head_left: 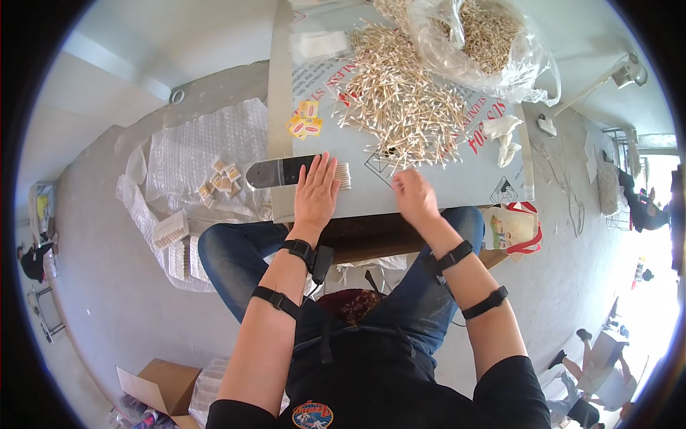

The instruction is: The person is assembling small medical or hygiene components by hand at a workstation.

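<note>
My left grip (316, 193) lies flat, unclosed, beside the cotton swabs row (345, 176); my right grip (416, 194) curls, contents I cannot tell. Swabs seem light, brittle: best held mid-stick.

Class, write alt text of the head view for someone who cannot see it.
A person's left hand lies flat across a dark strip on a table, a row of cotton swabs showing beside it. The right hand, fingers curled, is near a heap of loose swabs.
</note>
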Demonstrator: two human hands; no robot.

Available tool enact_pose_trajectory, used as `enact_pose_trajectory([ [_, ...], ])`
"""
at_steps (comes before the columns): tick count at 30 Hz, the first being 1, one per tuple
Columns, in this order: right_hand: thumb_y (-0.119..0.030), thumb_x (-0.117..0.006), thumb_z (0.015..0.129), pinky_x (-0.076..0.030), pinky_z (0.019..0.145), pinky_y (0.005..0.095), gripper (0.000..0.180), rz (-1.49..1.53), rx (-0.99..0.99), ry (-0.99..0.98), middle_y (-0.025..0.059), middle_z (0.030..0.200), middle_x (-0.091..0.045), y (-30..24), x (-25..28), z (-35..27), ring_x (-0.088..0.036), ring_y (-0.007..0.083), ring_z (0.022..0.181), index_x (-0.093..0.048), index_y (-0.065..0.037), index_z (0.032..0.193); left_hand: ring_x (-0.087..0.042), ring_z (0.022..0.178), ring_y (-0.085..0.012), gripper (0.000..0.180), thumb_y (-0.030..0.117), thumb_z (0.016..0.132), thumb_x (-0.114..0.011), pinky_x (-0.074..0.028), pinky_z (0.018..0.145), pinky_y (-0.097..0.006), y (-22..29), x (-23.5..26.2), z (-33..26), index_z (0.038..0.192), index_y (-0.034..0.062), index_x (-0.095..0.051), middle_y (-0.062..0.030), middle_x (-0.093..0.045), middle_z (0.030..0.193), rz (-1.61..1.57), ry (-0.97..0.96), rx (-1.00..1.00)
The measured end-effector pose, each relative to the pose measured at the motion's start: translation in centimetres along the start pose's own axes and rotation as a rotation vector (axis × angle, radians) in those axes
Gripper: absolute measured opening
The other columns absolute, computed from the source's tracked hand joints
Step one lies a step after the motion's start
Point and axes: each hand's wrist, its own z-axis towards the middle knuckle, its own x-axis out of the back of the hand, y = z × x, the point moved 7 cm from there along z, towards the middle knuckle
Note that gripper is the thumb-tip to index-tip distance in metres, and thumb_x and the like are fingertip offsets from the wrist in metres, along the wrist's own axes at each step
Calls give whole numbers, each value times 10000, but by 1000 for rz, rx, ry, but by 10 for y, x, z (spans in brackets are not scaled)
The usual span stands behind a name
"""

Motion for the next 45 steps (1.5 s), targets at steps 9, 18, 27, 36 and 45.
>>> enact_pose_trajectory([
  [9, -124, -660, 844, -508, 779, 425, 103, -112, 84, 90, 68, 943, -572, 19, 24, 22, -594, 306, 969, -638, -139, 943, -316, 1434, -242, 507, 287, 1002, -470, -227, 1182, -447, 1, 1, 0, 1465, 94, -394, -85, -353, 1548, 0, -7, -6],
  [18, -143, -672, 853, -498, 734, 399, 59, 103, 28, 31, 71, 886, -595, 13, 30, 44, -612, 297, 836, -661, -86, 862, -295, 1443, -261, 532, 295, 1009, -457, -230, 1185, -440, -2, 2, 0, 1481, 78, -346, -110, -315, 1562, -20, 1, 9],
  [27, -176, -653, 861, -511, 751, 399, 95, 90, 207, 10, 77, 916, -644, -69, -5, 84, -638, 277, 860, -684, -86, 865, -296, 1438, -329, 584, 267, 1003, -464, -237, 1176, -475, -14, 3, -2, 1494, 17, -273, -184, -303, 1553, -100, 128, 121],
  [36, -128, -621, 860, -514, 822, 399, 115, 87, 265, -99, 80, 979, -656, -99, -54, 101, -616, 291, 975, -700, -90, 934, -277, 1450, -323, 580, 274, 1015, -432, -211, 1178, -489, -18, -1, -4, 1502, 7, -264, -164, -332, 1546, -78, 113, 171],
  [45, -89, -630, 855, -445, 1016, 419, 357, 19, 374, 266, 138, 1199, -624, -75, -32, 45, -552, 332, 1178, -616, -23, 1205, -264, 1456, -310, 548, 264, 987, -475, -192, 1183, -491, -14, 7, 2, 1488, 77, -355, -157, -298, 1565, 22, 50, 177],
])
